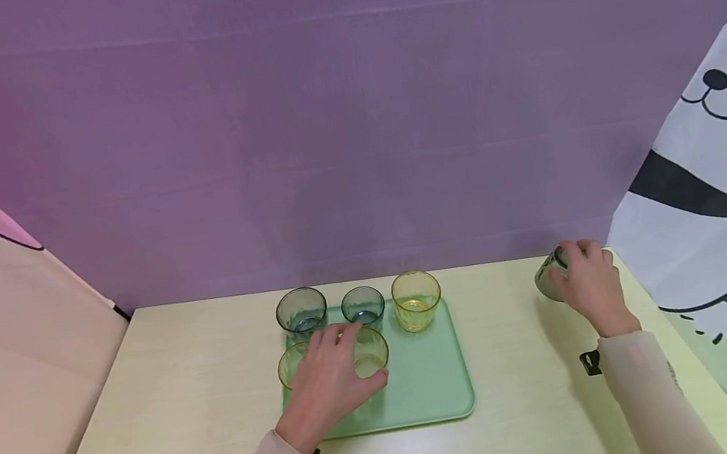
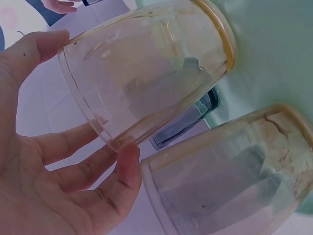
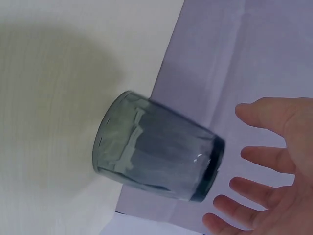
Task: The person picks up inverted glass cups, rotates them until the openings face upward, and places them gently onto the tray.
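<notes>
At the green tray (image 1: 429,396), my left hand (image 1: 329,379) holds a clear yellow glass (image 1: 372,351) by its rim, thumb on one side and fingers on the other. In the left wrist view that glass (image 2: 146,73) stands on the tray, close beside a second yellow glass (image 2: 230,181). My right hand (image 1: 591,284) reaches over a grey-blue glass (image 1: 548,282) at the table's right. The right wrist view shows this glass (image 3: 156,147) upside down on the table, its base toward my spread fingers (image 3: 266,159), which look apart from it.
Along the tray's back stand a larger grey-blue glass (image 1: 302,313), a smaller one (image 1: 363,308) and a yellow glass (image 1: 417,301). The pale wooden table (image 1: 173,409) meets a purple cloth (image 1: 352,143) behind. A panda-print cloth (image 1: 715,193) hangs at the right.
</notes>
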### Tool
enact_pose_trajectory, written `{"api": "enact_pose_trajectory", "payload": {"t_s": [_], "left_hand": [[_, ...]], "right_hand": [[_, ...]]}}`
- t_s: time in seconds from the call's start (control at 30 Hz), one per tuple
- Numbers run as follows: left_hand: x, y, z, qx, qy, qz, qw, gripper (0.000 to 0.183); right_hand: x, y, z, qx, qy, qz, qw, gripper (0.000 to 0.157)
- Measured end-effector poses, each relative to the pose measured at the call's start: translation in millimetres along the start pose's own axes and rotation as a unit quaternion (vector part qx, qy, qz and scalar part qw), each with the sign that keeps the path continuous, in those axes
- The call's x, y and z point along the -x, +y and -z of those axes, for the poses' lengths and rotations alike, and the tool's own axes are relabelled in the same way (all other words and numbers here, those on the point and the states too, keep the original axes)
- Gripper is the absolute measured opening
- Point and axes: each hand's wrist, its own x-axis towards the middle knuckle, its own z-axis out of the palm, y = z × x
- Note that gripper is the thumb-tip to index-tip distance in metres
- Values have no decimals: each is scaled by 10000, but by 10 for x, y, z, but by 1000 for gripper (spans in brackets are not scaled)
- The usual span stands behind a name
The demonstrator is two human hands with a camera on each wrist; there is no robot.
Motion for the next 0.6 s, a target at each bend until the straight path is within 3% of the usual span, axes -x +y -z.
{"api": "enact_pose_trajectory", "payload": {"t_s": [0.27, 0.6], "left_hand": [[0, 14, -14, -72, -33, 11, 10000, 75], [14, 20, -19, -147, -36, 18, 9999, 75]], "right_hand": [[-132, 114, -40, -33, -417, -403, 9983, 56], [-201, 189, -103, -95, -647, -578, 9962, 59]]}}
